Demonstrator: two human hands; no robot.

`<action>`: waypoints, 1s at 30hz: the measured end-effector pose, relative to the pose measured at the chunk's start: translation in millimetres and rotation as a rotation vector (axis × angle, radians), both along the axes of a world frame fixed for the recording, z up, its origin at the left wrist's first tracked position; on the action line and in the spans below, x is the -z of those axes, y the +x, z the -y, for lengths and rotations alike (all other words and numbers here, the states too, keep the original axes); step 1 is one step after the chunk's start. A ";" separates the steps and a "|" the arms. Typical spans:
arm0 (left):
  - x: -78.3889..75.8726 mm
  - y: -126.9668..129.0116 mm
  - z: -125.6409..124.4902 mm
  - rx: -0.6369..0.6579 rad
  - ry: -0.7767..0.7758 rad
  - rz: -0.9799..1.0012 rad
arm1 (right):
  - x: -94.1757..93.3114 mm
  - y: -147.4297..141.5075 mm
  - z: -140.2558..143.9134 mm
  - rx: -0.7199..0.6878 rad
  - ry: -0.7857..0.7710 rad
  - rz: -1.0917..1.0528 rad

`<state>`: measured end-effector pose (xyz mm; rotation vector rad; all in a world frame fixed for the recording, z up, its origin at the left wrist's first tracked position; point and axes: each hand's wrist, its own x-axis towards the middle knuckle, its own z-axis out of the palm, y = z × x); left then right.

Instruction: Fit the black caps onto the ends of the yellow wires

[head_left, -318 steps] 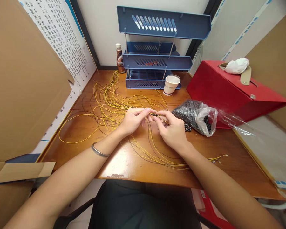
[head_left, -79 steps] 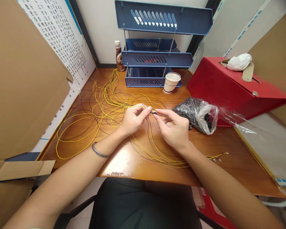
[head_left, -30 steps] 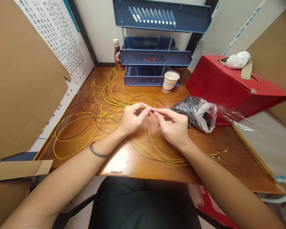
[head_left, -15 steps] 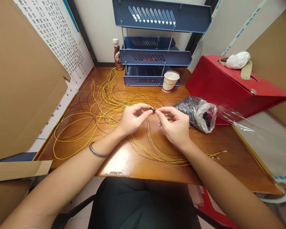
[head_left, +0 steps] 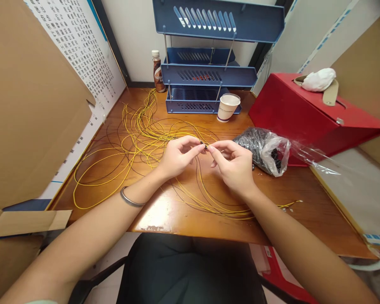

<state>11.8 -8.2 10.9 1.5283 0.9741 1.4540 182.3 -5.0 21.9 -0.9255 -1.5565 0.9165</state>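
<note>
Both hands meet above the middle of the table point(head_left: 164, 219), fingertip to fingertip. Small black piece point(head_left: 204, 146) sits between them, its shape too small to read. Left hand point(head_left: 177, 158): thumb and forefinger pinched nearly closed on the piece and on a thin wire end. Right hand point(head_left: 236, 164): thumb and forefinger pinched close on the same spot from the right side; other fingers loosely curled. Neither hand nearer; piece lies right at both grips. Held wire runs down toward the near edge. Yellow and dark wires point(head_left: 139, 139) loop toward the far left corner. Clear bag of black parts point(head_left: 262, 150) just right of the right hand.
</note>
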 end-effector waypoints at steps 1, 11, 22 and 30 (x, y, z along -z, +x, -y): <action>-0.3 0.2 0.1 0.005 -0.001 0.010 | 0.5 0.2 -0.1 0.004 0.011 0.016; -3.7 0.0 2.1 0.027 -0.077 0.017 | 2.3 2.6 -0.3 0.043 0.168 0.154; -7.6 -1.8 2.2 0.052 -0.117 0.011 | -2.6 5.7 1.3 0.072 0.309 0.292; -5.3 -0.8 1.6 0.036 -0.131 0.020 | -0.5 5.6 0.0 0.073 0.285 0.323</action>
